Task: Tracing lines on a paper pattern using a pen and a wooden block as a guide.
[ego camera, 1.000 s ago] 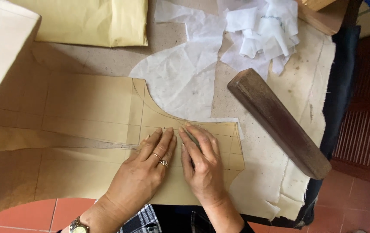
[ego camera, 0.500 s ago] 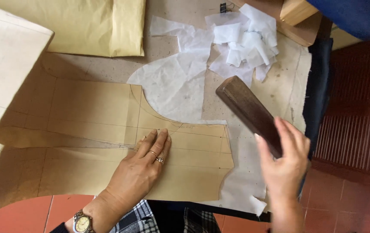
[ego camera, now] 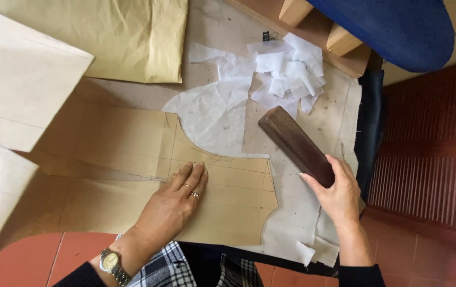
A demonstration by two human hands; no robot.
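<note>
A tan paper pattern piece (ego camera: 132, 159) lies flat on the worktable, over a sheet of thin white fabric (ego camera: 214, 114). My left hand (ego camera: 172, 204), with rings and a wristwatch, presses flat on the pattern's lower right part, fingers together. My right hand (ego camera: 337, 194) grips the near end of a long dark brown wooden block (ego camera: 291, 141) that lies at an angle on the white fabric, right of the pattern.
A heap of white fabric scraps (ego camera: 286, 72) lies behind the block. Folded yellowish cloth (ego camera: 132, 37) sits at the back, pale paper sheets (ego camera: 15, 90) at the left. A blue padded seat (ego camera: 392, 29) and wooden frame stand at the upper right, dark cloth (ego camera: 371, 122) along the table's right edge.
My right hand left the pattern, swung right and took hold of the wooden block's near end. My left hand stayed pressed on the pattern. The view shifted slightly.
</note>
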